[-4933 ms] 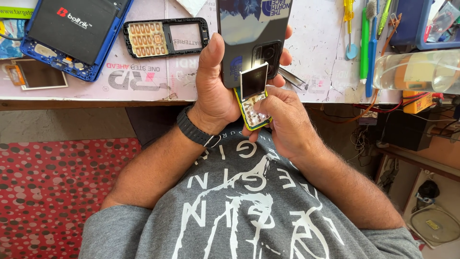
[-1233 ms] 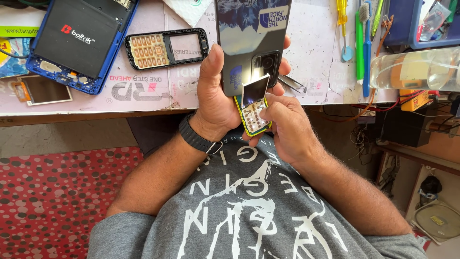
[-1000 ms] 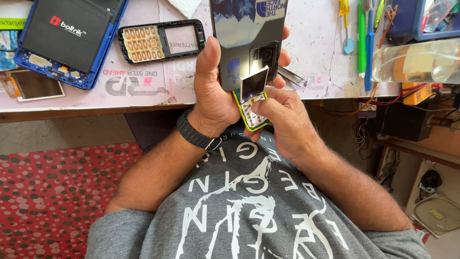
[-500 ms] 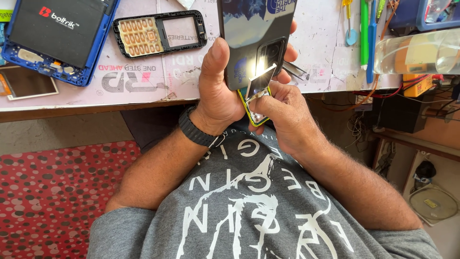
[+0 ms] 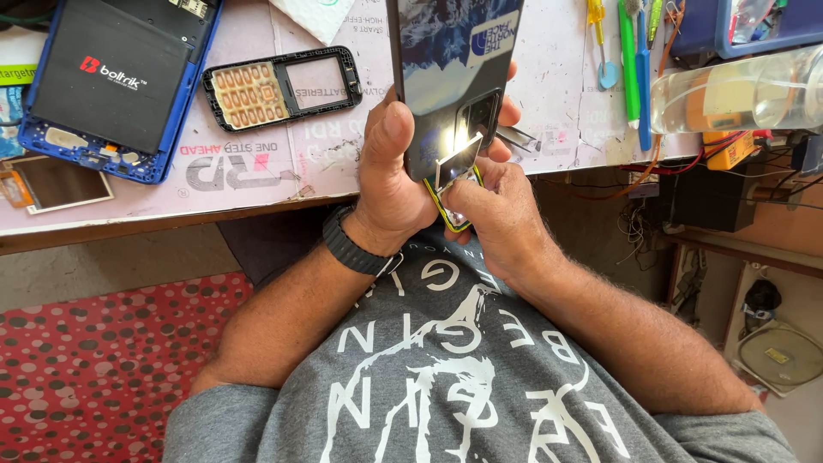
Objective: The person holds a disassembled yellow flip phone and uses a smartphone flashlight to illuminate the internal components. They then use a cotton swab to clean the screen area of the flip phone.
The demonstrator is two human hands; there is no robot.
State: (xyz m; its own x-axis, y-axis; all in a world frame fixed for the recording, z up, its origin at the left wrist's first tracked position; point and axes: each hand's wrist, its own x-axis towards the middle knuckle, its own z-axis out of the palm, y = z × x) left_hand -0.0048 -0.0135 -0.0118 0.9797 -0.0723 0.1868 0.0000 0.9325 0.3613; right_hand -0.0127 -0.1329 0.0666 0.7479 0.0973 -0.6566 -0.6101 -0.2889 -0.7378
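Observation:
My left hand [image 5: 387,176] grips a dark glossy smartphone [image 5: 450,69] by its lower end, back side up, thumb along the left edge. My right hand [image 5: 501,214] pinches a small circuit board with a yellow-green edge [image 5: 447,210] and a shiny metal piece [image 5: 457,161] right against the phone's bottom corner near the camera block. Both hands hover over the front edge of the workbench [image 5: 257,184]. A black watch sits on my left wrist [image 5: 347,249].
On the bench lie an opened blue phone with a black battery [image 5: 111,81], a black keypad phone frame [image 5: 279,86], a small loose screen [image 5: 51,184], green and blue tools [image 5: 634,60], and a clear plastic bottle [image 5: 737,90]. Wires hang at the right; red dotted floor below.
The hands and phone stay together with only small shifts. The shiny metal piece has tilted and now catches more light at the phone's corner.

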